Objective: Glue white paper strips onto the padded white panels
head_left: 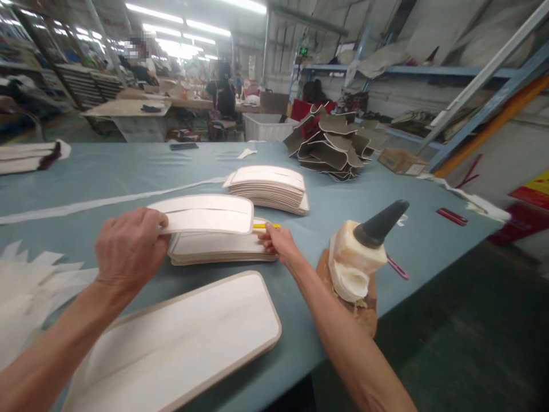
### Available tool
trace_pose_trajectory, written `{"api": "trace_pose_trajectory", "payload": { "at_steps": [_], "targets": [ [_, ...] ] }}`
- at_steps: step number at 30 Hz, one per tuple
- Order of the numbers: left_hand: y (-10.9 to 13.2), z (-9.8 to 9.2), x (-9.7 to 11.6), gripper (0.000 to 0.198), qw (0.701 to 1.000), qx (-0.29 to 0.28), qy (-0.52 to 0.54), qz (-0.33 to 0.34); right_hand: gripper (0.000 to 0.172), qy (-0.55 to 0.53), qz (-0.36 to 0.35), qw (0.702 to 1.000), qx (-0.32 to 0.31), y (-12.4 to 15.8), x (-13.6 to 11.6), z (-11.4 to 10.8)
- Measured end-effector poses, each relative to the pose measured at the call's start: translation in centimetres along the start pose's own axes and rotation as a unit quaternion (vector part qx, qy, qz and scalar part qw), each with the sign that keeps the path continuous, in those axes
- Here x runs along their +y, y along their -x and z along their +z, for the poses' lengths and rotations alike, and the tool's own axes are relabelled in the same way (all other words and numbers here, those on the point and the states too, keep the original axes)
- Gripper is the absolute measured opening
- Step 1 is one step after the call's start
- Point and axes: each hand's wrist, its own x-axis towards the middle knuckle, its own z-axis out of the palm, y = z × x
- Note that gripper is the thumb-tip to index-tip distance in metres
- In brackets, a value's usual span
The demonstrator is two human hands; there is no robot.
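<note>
My left hand (131, 243) grips the left end of a white rounded panel (210, 213), its thumb on top. The panel is raised above a stack of similar panels (223, 247). A yellow stick-like tool (266, 226) is pinched in my right hand (278, 240), close to the panel's right end; its kind is unclear. Behind stands a taller stack of panels (268, 186). A larger white panel with a beige border (184, 349) lies nearest me.
To the right, a glue-crusted container with a dark cone nozzle (358, 257) rests on a brown base. White strips (38, 292) lie at left. Dark curved pieces (334, 143) are heaped at the back. A pink cutter (397, 267) lies near the table's right edge. Other people are farther off.
</note>
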Motion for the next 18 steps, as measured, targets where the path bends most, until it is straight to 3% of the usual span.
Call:
{"api": "trace_pose_trajectory", "payload": {
  "at_steps": [5,10,14,18],
  "targets": [
    [1.9,-0.2,-0.3,0.027,1.000,0.009,0.008,0.004,0.040,0.087,0.056,0.991,-0.087,4.6,-2.1,-3.7],
    [3.9,-1.6,0.4,0.028,0.999,0.001,0.022,0.026,0.046,0.059,0.018,0.974,-0.218,9.9,-2.9,-1.9],
    [5.8,-3.7,0.6,0.025,0.999,-0.002,0.034,0.026,0.051,0.078,-0.032,0.974,-0.212,13.1,-2.7,-1.2],
    [9.5,-6.5,2.0,0.016,0.998,0.002,0.051,0.022,0.055,0.154,-0.037,0.975,-0.153,15.8,-1.7,-3.0]
  ]
}}
